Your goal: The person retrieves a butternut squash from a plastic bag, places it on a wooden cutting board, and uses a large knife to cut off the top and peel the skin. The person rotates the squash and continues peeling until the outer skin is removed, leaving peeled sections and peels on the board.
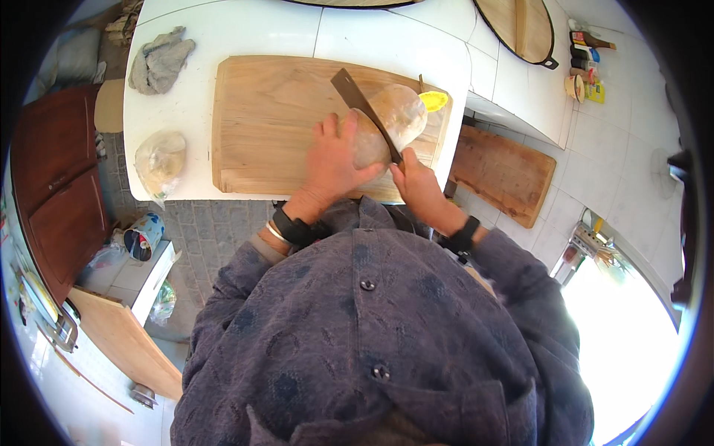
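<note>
On a large wooden cutting board (262, 122) lies a big, pale brown, rounded food item (399, 111) that I cannot name for certain. The dark blade of a large knife (362, 101) crosses it diagonally, between its left and right parts. My right hand (418, 181) grips the knife's handle at the board's near edge. My left hand (337, 159) rests with spread fingers against the left part of the food item, left of the blade. A yellow, scalloped object (434, 101) touches or lies just beyond the item's right end.
A grey cloth (162, 61) and a clear plastic bag with pale contents (162, 161) lie on the white table's left side. A second wooden board (502, 173) is at the right. Round pan-like lids (521, 28) and bottles (585, 53) stand beyond.
</note>
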Tool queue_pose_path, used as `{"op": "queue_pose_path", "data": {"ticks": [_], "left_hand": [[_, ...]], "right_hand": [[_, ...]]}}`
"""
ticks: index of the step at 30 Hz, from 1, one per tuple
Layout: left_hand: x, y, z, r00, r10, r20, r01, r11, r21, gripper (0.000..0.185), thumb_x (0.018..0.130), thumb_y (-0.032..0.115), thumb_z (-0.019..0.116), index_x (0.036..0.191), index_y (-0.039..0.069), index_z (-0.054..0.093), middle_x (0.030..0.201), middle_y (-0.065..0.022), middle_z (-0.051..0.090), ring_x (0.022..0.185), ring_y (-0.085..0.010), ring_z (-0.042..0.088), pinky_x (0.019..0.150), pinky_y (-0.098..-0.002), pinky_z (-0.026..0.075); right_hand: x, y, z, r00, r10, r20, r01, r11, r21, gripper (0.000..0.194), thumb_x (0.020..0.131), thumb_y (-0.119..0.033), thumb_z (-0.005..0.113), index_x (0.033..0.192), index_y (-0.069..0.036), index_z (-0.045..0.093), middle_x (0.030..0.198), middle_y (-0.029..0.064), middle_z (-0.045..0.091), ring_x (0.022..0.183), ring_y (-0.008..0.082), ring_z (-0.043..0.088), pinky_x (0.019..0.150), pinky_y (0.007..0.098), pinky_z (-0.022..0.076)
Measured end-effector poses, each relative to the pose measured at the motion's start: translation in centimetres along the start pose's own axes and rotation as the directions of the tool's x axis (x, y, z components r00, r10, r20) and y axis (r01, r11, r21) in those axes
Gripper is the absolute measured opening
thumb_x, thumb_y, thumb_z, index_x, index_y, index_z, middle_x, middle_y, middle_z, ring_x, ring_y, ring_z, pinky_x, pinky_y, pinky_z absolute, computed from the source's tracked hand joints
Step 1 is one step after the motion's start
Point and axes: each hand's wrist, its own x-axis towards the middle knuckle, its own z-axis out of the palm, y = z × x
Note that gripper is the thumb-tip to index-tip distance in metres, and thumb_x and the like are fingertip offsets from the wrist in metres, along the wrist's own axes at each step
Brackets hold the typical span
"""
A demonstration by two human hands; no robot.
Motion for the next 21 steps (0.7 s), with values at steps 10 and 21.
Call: {"op": "queue_pose_path", "data": {"ticks": [10,21], "left_hand": [[-1.5,1.7,0.5,0.969,0.209,-0.135,-0.162,0.941,0.297,0.099,0.064,0.041,0.087,0.146,0.007,0.042,0.142,-0.0224,0.044,0.125,-0.0442,0.046,0.095,-0.0515,0.047],[-2.2,2.3,2.4,0.984,0.122,-0.13,-0.037,0.85,0.525,0.116,0.059,0.049,0.088,0.151,0.004,0.035,0.149,-0.0238,0.036,0.13,-0.0477,0.039,0.077,-0.0549,0.051]], "right_hand": [[0.6,1.3,2.1,0.979,-0.139,-0.152,0.155,0.983,0.1,0.026,0.098,-0.02,0.059,0.107,-0.002,0.042,0.077,0.0253,0.065,0.076,0.0481,0.064,0.062,0.0544,0.0499],[2.4,0.1,0.1,0.974,-0.222,-0.05,0.225,0.97,0.093,0.027,0.099,-0.019,0.056,0.106,0.001,0.04,0.082,0.0309,0.063,0.08,0.0517,0.061,0.066,0.0576,0.0461]]}}
